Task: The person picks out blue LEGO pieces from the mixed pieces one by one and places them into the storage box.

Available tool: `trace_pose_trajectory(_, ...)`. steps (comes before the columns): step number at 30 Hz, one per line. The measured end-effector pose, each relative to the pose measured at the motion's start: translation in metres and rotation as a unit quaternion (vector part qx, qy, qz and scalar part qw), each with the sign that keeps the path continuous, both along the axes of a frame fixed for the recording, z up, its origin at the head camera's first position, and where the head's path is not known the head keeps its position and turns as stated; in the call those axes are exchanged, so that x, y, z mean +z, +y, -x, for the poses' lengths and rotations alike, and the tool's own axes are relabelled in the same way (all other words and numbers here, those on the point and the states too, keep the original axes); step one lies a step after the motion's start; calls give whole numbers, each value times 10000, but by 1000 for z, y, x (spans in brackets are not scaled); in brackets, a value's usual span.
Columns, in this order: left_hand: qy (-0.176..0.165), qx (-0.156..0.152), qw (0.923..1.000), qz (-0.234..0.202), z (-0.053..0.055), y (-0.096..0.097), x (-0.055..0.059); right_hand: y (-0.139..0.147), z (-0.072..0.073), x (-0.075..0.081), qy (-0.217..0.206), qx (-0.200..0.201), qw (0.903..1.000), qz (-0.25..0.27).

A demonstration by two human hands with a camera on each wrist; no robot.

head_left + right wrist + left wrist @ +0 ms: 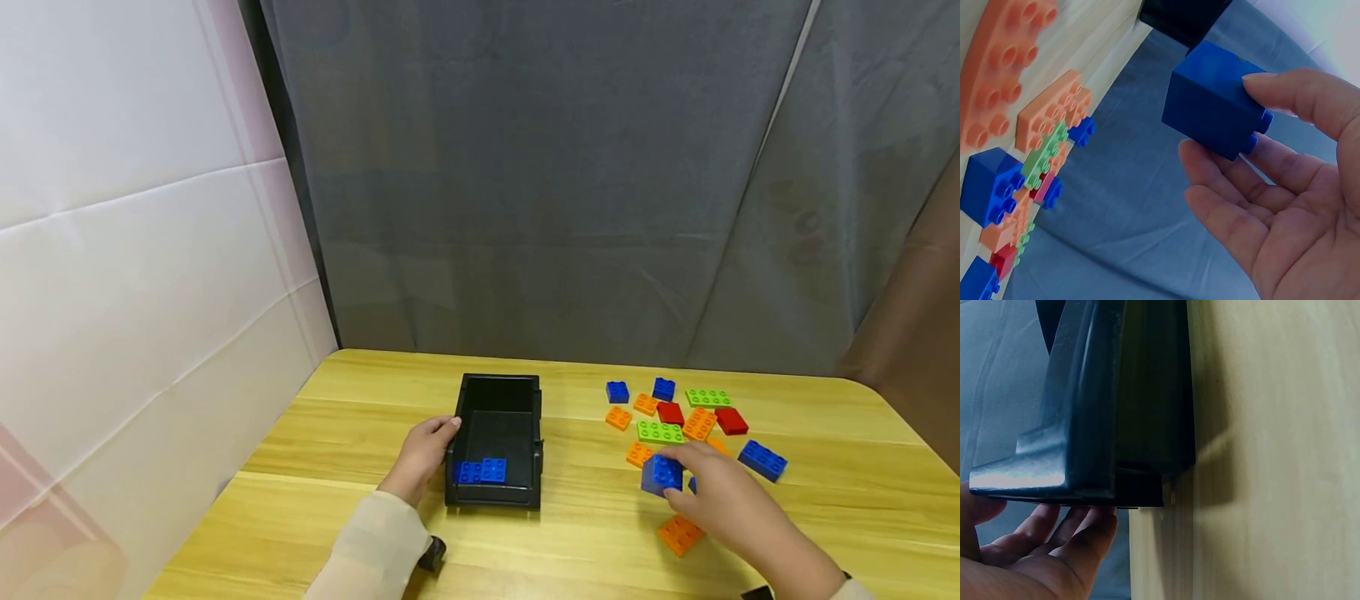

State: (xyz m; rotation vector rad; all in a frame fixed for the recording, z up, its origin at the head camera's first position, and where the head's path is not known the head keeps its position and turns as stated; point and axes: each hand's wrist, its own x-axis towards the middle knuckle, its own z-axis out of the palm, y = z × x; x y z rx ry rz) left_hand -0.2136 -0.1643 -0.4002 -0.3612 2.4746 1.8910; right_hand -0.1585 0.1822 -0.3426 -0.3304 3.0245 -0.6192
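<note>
A black plastic bin (498, 503) stands on the table, with blue bricks (482, 471) lying at its near end. At its left side my left hand (422, 457) holds the wall, thumb on the rim; the left wrist view shows the fingers against the bin's outer side (1079, 425). My right hand (720, 487) pinches a tall blue brick (662, 475) between thumb and fingers, above the scattered bricks. Seen from the right wrist, this blue brick (1210, 100) hangs clear of the others. An orange brick (680, 534) lies below the right hand.
Orange, green, red and blue bricks spread over the right part of the table, among them a green brick (708, 398), a red brick (731, 421) and a long blue brick (762, 460). A grey curtain (525, 183) hangs behind the table (360, 400).
</note>
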Motion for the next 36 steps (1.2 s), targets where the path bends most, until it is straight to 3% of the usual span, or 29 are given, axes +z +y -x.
trace_pose_trajectory(26, -69, 14, 9999, 83, 2, -1, -1, -27, -1, 2, 63, 575, 9983, 62)
trace_pose_trajectory(36, -101, 17, 9999, 51, 1, 0, 1, -39, -1, 4, -68, 598, 9982, 9)
